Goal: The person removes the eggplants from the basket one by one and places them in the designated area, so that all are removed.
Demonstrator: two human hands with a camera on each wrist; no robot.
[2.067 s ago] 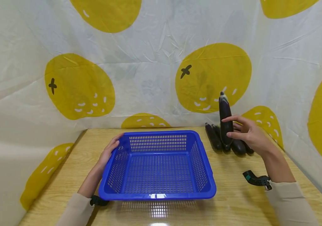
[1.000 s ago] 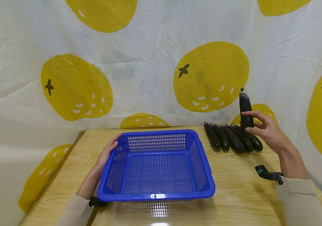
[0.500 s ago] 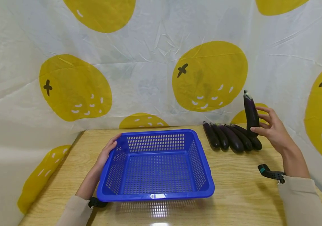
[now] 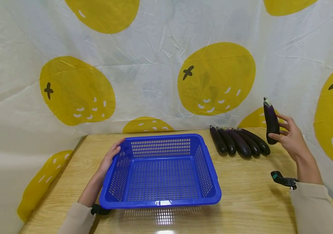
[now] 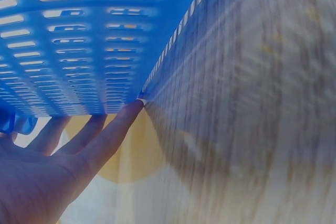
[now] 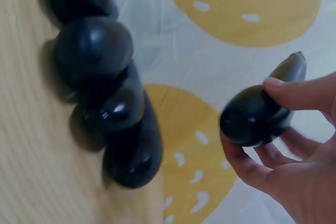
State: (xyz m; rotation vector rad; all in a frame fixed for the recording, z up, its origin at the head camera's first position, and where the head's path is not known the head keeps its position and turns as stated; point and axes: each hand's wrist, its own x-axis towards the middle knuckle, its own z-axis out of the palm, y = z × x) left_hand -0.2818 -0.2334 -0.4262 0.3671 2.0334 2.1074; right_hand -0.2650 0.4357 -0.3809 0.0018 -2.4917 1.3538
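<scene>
My right hand (image 4: 292, 136) holds a dark purple eggplant (image 4: 271, 120) nearly upright above the table, stem end up, its thumb on one side and fingers on the other. In the right wrist view the held eggplant (image 6: 257, 116) shows its rounded end towards the camera. Left of it, several eggplants (image 4: 239, 143) lie side by side on the table. A blue plastic basket (image 4: 160, 204) with slotted walls stands in the middle with nothing in it. My left hand (image 4: 111, 156) rests on its left side near the far corner; straight fingers (image 5: 100, 145) touch the outer wall.
The wooden table (image 4: 242, 201) meets a pale curtain (image 4: 149, 91) printed with yellow fruit at its back and sides. The row of eggplants lies close to the back edge, right of the basket.
My right hand has carried the eggplant rightward, from in front of the row to beyond its right end. My left hand and the basket stay where they were.
</scene>
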